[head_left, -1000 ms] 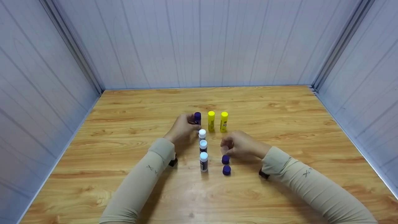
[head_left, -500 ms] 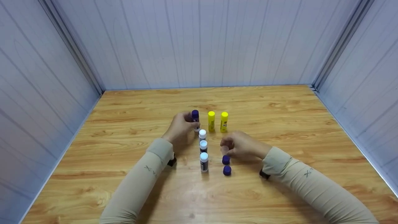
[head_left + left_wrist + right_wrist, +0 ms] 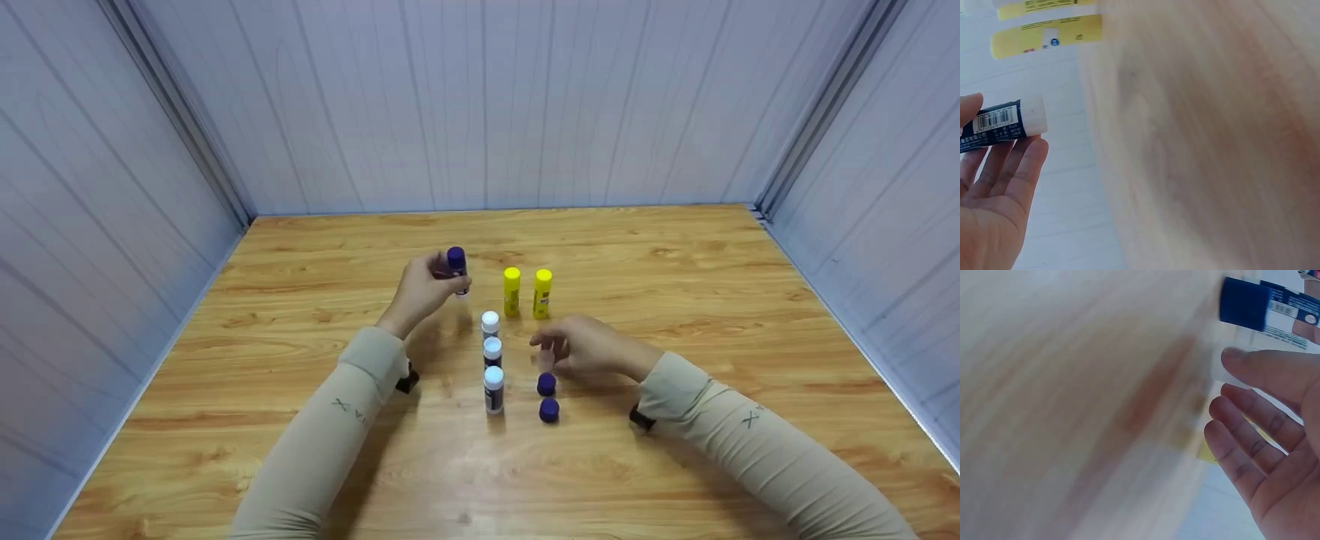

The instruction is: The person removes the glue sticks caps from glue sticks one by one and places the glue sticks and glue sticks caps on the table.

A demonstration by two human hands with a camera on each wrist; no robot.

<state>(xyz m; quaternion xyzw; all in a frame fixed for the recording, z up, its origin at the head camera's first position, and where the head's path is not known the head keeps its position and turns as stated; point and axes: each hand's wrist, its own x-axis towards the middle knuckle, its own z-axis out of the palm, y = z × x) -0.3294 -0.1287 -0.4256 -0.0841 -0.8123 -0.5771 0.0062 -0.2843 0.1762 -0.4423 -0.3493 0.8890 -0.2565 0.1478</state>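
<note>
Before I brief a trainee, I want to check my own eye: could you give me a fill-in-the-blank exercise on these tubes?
The dark-capped tube is held in the person's ____ hand.
The number of upright yellow tubes on the table is ____.
The three tubes lined up nearer the person than the yellow ones are topped in ____.

Missing words: left; two; white.

A wood-grain table (image 3: 315,300) carries two yellow tubes (image 3: 511,294); three white-topped tubes (image 3: 493,391); two purple caps (image 3: 549,410).
</note>
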